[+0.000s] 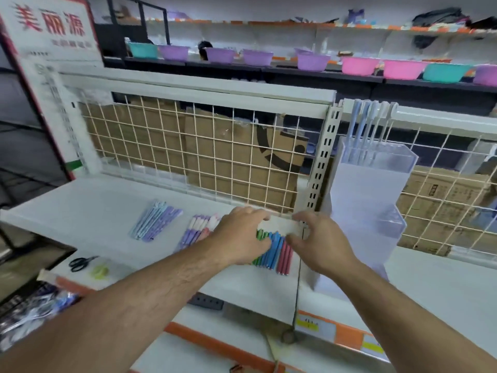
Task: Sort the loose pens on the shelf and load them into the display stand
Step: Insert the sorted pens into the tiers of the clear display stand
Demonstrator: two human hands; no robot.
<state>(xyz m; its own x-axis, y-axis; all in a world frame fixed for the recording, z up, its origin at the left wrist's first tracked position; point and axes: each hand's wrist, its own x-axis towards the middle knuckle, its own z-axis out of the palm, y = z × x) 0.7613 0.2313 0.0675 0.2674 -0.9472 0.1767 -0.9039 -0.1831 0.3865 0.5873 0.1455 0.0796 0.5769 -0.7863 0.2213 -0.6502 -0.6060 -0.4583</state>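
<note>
Near the back edge of the shelf (88, 200), just left of the slotted post (321, 168), lies the pen row (273, 250): green, blue, then red barrels side by side, tips toward the front edge; the far ends look white, too blurred to say if caps or a strip. L hand (239, 234) sits over the row's left part, fingers curled over the white far end, thumb on the green barrels, gripping it; R hand (321, 239) pinches the right end of that white part, forefinger above, thumb below. Display stand (368, 189), clear plastic, stands upright right of the post & just beside the R hand; its top pocket holds pale pens (361, 125) on end.

Two more groups lie left of the hands: lilac & pink pens (200, 230) touching the L wrist; pale blue & lilac pens (156, 223), slanted, a narrow gap between the two groups, well apart from the shelf's left edge. Wire grid (188, 157) closes off the back edge, w/ cardboard boxes (215, 146) behind it. A dark cord (297, 292) runs from the post across to the front edge. Below the front-left corner, on a lower shelf: scissors (80, 262) & a green tape roll (99, 271), near each other.
</note>
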